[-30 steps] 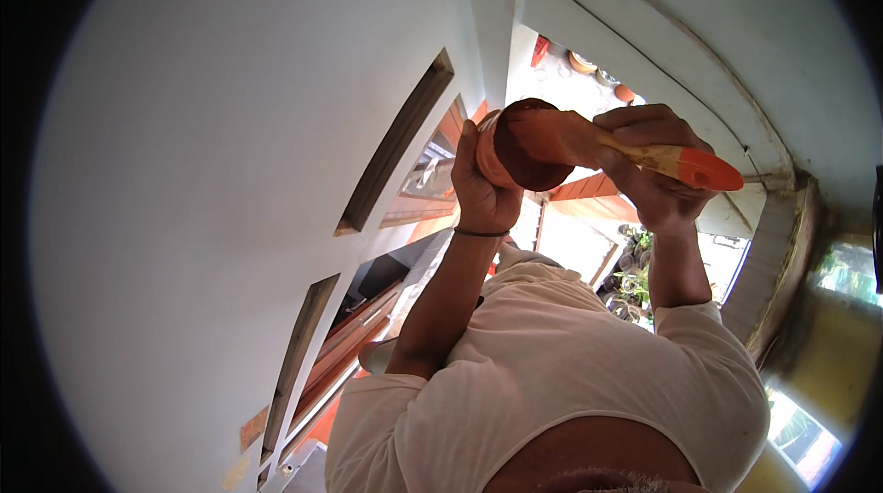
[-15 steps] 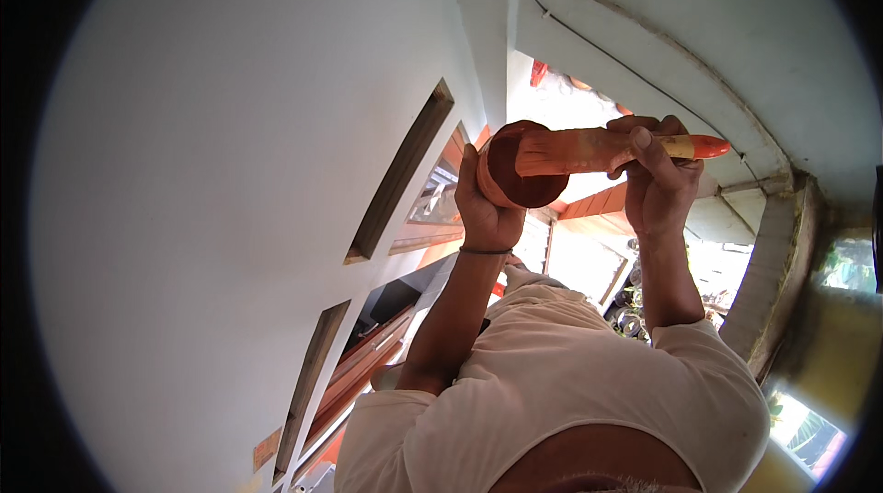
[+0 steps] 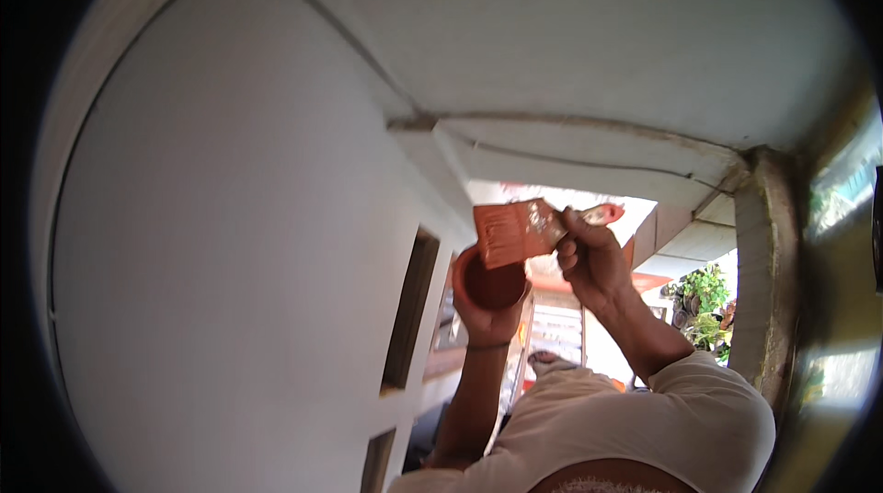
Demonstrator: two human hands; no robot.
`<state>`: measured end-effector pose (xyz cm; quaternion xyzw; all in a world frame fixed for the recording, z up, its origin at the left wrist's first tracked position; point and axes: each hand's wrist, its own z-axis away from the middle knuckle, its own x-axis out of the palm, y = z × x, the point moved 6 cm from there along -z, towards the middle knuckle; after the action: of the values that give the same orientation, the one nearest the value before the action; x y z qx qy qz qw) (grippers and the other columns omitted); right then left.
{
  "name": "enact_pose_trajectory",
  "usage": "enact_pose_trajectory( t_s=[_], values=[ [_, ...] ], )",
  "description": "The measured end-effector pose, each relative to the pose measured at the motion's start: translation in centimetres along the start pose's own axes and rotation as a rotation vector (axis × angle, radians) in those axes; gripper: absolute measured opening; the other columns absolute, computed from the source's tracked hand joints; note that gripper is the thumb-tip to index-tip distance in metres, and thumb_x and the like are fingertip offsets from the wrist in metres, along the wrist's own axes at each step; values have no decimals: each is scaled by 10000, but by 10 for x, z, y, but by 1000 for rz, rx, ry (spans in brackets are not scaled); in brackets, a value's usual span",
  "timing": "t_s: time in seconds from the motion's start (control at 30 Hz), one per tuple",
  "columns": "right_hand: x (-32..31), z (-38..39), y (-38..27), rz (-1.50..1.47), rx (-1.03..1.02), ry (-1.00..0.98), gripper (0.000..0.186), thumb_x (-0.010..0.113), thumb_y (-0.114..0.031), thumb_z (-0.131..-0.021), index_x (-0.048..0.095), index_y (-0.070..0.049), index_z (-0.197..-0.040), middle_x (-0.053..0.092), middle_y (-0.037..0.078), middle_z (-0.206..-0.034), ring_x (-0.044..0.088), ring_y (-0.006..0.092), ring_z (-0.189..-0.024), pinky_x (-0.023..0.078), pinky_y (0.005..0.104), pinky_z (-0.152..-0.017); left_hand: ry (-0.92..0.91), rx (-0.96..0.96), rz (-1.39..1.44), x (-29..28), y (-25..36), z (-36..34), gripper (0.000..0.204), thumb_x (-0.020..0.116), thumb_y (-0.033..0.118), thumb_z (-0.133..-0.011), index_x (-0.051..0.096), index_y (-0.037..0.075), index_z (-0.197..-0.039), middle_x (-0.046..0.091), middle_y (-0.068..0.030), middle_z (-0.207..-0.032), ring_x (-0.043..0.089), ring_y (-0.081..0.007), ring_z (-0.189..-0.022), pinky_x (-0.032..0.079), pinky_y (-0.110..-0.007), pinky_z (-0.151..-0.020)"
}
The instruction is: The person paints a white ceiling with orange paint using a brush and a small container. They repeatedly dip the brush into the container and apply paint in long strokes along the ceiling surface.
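My left hand [image 3: 486, 326] is wrapped round a small reddish-brown cup [image 3: 459, 280] and holds it with its mouth facing up into view. Dark red-brown paint [image 3: 495, 283] shows inside. A wide paintbrush [image 3: 536, 227], smeared with the same orange-red colour, is gripped by the handle in my right hand [image 3: 593, 258]. Its bristles point left, just above the far right part of the cup's rim. Whether they touch the rim I cannot tell. Part of the handle is hidden behind my fingers, and its red tip sticks out to the right.
A pale wall [image 3: 248, 245] with narrow slot openings [image 3: 409, 309] rises on the left. Overhead runs a pale ceiling [image 3: 589, 42] with a dark cable [image 3: 331, 15]. A column [image 3: 762, 263] stands at the right, with green plants [image 3: 704, 295] beside it.
The view has swung, bringing more ceiling in. The brush has lifted out from over the cup's mouth and tilted, bristles now above the rim. Both hands keep hold.
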<state>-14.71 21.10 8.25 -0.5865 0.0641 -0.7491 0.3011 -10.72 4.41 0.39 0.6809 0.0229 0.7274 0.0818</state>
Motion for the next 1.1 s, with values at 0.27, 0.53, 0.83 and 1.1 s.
enact_pose_trajectory(
  t_s=[0.27,0.53,0.83,1.1],
  values=[
    [34,24,-167,-188,-892,-178,421,662,-343,-1045,615,-46,-1339,683,65,-1208,687,199,-967,592,327,-754,-21,-133,-22,-17,-18,21,684,690,632,-925,646,81,-1326,650,-162,-1322,611,-383,-1239,576,-521,-942],
    [74,112,-333,130,-2452,401,241,780,-67,-953,721,-4,-1178,757,118,-1117,747,177,-978,632,335,-792,83,-192,-104,-29,-6,41,523,736,474,-895,674,100,-1255,651,-134,-1290,586,-310,-1257,563,-480,-975],
    [127,149,-400,678,-2742,1110,314,771,-116,-892,760,-108,-1206,739,117,-1207,706,306,-1096,595,409,-867,50,-269,46,0,-14,41,472,737,438,-880,698,136,-1241,656,-118,-1291,549,-293,-1307,551,-506,-963],
    [139,150,-429,768,-2656,1353,252,750,-89,-851,777,-99,-1101,735,93,-1122,705,314,-1009,602,400,-762,56,-270,-32,-5,-14,28,500,736,454,-879,689,139,-1264,649,-121,-1298,547,-309,-1308,549,-536,-973]
  ],
)
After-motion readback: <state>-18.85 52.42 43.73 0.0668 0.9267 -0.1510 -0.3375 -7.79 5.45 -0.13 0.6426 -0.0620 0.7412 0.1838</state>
